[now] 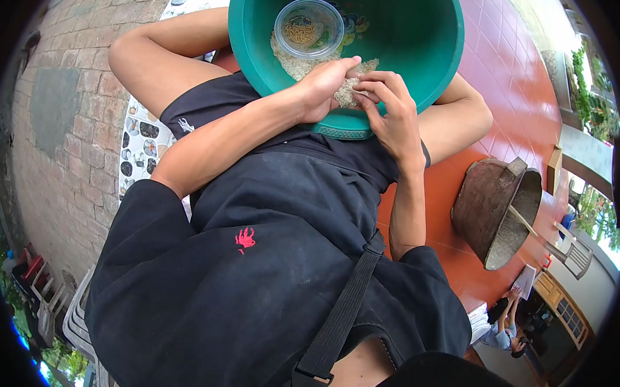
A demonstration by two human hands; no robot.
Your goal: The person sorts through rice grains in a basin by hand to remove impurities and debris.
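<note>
A green basin (436, 46) rests on my lap with pale rice grains (292, 66) spread along its near side. My left hand (318, 91) is cupped low in the basin, thumb up, around a small heap of rice (348, 93); its other fingers are mostly hidden. Facing it, my right hand (391, 109) has bent fingers, with thumb and fingertips pinched at the rice. Whatever sits between those tips is too small to make out. A clear round plastic tub (309, 28) stands on the rice in the basin, holding some brownish husked-looking grains (299, 33).
A large worn pot-like vessel (485, 211) lies tilted on the red tiled floor (420, 224) to the right. Beyond it are a wooden chair (575, 251) and another person (504, 333). Stacked chairs (79, 317) stand at lower left, by brick paving (63, 168).
</note>
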